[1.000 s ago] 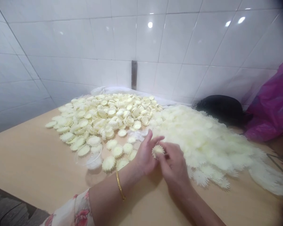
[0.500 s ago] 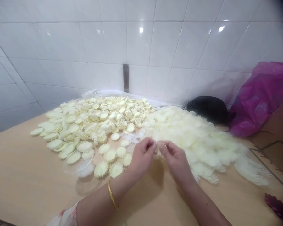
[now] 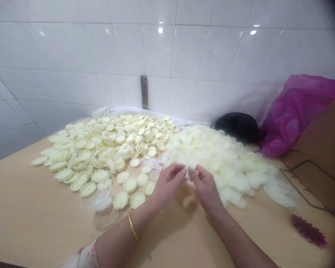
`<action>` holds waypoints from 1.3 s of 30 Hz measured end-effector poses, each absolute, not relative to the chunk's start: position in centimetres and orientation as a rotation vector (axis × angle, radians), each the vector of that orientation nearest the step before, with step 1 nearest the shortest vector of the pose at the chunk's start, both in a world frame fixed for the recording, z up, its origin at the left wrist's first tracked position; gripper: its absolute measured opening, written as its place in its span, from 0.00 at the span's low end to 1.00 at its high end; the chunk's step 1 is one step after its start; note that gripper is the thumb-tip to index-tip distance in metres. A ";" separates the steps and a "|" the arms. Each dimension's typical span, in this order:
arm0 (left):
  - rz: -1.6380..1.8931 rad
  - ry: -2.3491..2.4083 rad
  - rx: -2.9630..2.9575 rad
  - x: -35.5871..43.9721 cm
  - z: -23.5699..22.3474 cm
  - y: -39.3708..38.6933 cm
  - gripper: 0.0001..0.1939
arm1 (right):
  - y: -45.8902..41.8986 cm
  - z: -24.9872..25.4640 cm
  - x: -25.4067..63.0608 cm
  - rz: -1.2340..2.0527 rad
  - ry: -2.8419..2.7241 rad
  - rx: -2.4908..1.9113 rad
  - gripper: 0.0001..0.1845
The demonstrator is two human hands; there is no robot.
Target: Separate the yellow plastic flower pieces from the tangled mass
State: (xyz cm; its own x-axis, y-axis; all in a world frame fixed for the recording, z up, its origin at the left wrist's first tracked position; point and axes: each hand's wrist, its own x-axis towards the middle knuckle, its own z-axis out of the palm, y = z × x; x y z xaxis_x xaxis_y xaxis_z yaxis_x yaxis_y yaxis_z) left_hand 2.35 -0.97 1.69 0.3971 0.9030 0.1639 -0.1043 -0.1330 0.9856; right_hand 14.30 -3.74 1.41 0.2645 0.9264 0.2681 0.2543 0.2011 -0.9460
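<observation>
My left hand (image 3: 167, 182), with a gold bangle on its wrist, pinches one side of a small cream scalloped piece (image 3: 188, 173). Thumb and fingers of my right hand (image 3: 208, 186) close on its other side. The piece is held just above the table, and the fingers cover much of it. To the right spreads a heap of thin, pale yellow petal-edged layers (image 3: 212, 152). Left of my hands lie several loose cream scalloped discs (image 3: 130, 184), in front of a large pile of similar cupped pieces (image 3: 100, 145).
A clear round tub (image 3: 102, 201) with white stuff stands on the wooden table (image 3: 44, 216). At the right are a black bundle (image 3: 236, 126), a magenta plastic bag (image 3: 290, 115), a cardboard box (image 3: 321, 156) and a dark red petal piece (image 3: 308, 230). A tiled wall (image 3: 100, 48) rises behind.
The view has turned slightly right, so the dark red piece shows more fully. My fingertips have shifted on the scalloped piece, which now looks more gathered between them.
</observation>
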 end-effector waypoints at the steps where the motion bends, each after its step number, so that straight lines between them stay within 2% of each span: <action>1: 1.016 0.745 1.406 2.5 1.7 -1.1 0.11 | -3.7 1.4 14.3 0.716 -1.226 -1.312 0.21; 6: 1.040 0.771 1.314 2.7 1.5 -1.2 0.08 | -3.7 1.3 14.3 0.809 -1.142 -1.214 0.21; 11: 1.125 0.879 1.224 2.3 1.4 -0.4 0.05 | -3.9 1.6 14.4 0.944 -1.223 -1.136 0.13; 16: 1.181 0.878 1.199 2.3 1.5 -0.4 0.04 | -3.7 1.7 14.6 0.838 -1.227 -1.263 0.12; 19: 1.166 0.875 1.217 2.4 1.3 -0.6 0.03 | -3.7 1.6 14.5 0.756 -1.245 -1.314 0.15; 24: 1.169 0.904 1.220 2.5 0.9 -0.5 0.03 | -4.0 1.9 14.5 0.792 -1.336 -1.287 0.14; 28: 1.191 0.946 1.171 2.5 1.0 -0.4 0.06 | -3.9 1.6 14.8 0.506 -1.403 -1.370 0.13; 33: 1.029 0.881 1.155 2.5 1.1 -0.8 0.19 | -3.7 0.5 15.0 -0.019 -1.555 -1.329 0.10; 36: 0.995 0.778 1.038 2.5 0.9 -0.8 0.18 | -3.7 0.2 14.9 -0.260 -1.736 -1.306 0.11; 39: 1.012 0.764 0.856 2.5 0.9 -0.4 0.14 | -3.8 0.2 14.7 -0.228 -1.858 -1.249 0.12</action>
